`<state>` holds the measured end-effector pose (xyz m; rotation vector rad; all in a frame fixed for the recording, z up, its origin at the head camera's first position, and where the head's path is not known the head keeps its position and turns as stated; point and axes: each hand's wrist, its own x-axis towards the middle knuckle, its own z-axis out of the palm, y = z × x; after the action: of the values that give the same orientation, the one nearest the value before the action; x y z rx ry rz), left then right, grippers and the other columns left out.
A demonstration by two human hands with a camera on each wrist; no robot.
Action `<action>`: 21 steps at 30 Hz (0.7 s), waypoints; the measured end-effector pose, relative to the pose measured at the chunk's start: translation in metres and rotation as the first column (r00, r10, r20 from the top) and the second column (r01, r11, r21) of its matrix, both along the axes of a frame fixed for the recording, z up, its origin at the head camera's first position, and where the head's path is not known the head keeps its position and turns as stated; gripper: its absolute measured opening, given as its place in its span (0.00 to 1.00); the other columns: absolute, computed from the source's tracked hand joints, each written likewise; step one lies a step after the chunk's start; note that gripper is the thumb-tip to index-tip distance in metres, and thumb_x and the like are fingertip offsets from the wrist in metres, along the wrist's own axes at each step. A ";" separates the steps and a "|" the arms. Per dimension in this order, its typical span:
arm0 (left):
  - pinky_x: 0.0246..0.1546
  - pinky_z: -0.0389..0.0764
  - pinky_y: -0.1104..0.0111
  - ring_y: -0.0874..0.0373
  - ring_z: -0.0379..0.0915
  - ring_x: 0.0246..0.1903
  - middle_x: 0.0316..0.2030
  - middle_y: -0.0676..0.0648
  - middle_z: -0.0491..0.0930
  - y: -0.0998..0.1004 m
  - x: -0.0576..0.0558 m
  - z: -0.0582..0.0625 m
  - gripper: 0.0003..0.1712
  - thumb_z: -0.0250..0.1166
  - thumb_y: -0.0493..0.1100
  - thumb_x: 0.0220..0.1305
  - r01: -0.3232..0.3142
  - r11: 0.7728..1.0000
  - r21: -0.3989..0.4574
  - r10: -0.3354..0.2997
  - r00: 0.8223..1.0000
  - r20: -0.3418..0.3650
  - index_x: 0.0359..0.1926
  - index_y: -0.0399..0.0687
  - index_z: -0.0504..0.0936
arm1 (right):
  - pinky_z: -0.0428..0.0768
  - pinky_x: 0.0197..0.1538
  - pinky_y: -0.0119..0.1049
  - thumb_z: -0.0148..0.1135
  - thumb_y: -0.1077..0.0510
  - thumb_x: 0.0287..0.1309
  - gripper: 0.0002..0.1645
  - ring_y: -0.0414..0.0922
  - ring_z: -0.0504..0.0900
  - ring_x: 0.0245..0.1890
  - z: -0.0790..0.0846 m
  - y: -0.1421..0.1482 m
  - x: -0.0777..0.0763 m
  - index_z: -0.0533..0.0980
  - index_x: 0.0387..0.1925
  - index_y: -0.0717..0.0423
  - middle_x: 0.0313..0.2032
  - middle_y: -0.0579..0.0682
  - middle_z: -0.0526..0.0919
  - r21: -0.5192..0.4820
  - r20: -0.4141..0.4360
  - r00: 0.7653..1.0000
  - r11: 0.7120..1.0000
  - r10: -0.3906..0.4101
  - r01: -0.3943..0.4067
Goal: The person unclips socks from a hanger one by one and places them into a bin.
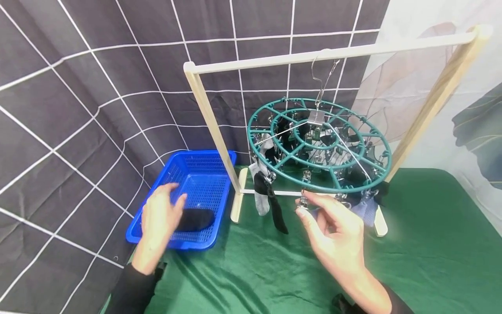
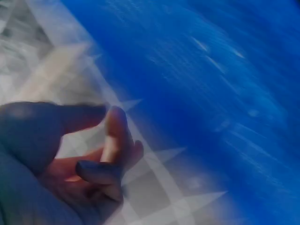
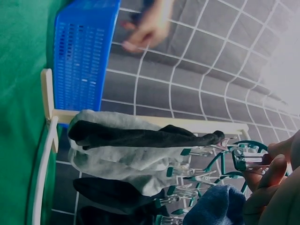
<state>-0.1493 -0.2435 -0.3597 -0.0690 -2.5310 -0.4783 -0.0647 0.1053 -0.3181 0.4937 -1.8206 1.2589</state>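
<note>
My left hand (image 1: 158, 218) hovers over the blue basket (image 1: 225, 192), its fingers loosely bent and holding nothing. In the left wrist view the thumb comes close to the fingertips of the blurred left hand (image 2: 93, 154). A black sock (image 1: 196, 219) lies in the basket, just right of that hand. My right hand (image 1: 337, 231) pinches a clear clip (image 1: 303, 201) at the near rim of the green round hanger (image 1: 292, 175). No sock shows in this clip (image 3: 251, 160). Grey socks (image 3: 122, 164), black socks and a blue sock (image 3: 218, 206) hang from neighbouring clips.
A wooden stand (image 1: 274, 63) carries the hanger by a metal hook (image 1: 319, 83). Its left foot (image 1: 238, 196) stands beside the basket. Green cloth (image 1: 251, 270) covers the table, and a dark gridded curtain (image 1: 98, 131) hangs behind and to the left.
</note>
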 end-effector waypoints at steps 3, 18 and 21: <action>0.26 0.83 0.55 0.51 0.81 0.30 0.43 0.40 0.84 0.062 0.019 0.037 0.17 0.69 0.40 0.55 0.259 0.966 -0.016 -0.250 0.908 -0.337 0.46 0.41 0.83 | 0.57 0.13 0.21 0.73 0.73 0.34 0.22 0.33 0.60 0.11 0.000 0.001 0.000 0.84 0.39 0.64 0.26 0.60 0.86 0.003 -0.018 1.000 1.000 -0.001 0.001; 0.29 0.85 0.68 0.58 0.82 0.34 0.39 0.47 0.86 0.197 0.044 0.096 0.16 0.58 0.28 0.62 0.607 0.734 -0.305 -0.672 0.583 -0.457 0.46 0.46 0.86 | 0.61 0.13 0.25 0.76 0.69 0.33 0.23 0.35 0.62 0.10 0.000 -0.002 0.000 0.85 0.40 0.62 0.15 0.47 0.75 0.051 -0.055 0.996 0.996 -0.075 0.078; 0.26 0.84 0.68 0.60 0.82 0.34 0.38 0.49 0.86 0.193 0.039 0.090 0.18 0.58 0.29 0.62 0.585 0.755 -0.296 -0.647 0.592 -0.480 0.45 0.49 0.87 | 0.64 0.14 0.26 0.76 0.68 0.33 0.22 0.36 0.65 0.11 0.004 -0.001 0.004 0.85 0.39 0.63 0.21 0.52 0.83 0.093 -0.100 0.991 0.990 -0.094 0.103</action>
<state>-0.1099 -0.0510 -0.2698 -1.0240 -1.8718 -0.4856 -0.0604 0.1041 -0.3145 0.5033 -1.8092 1.0657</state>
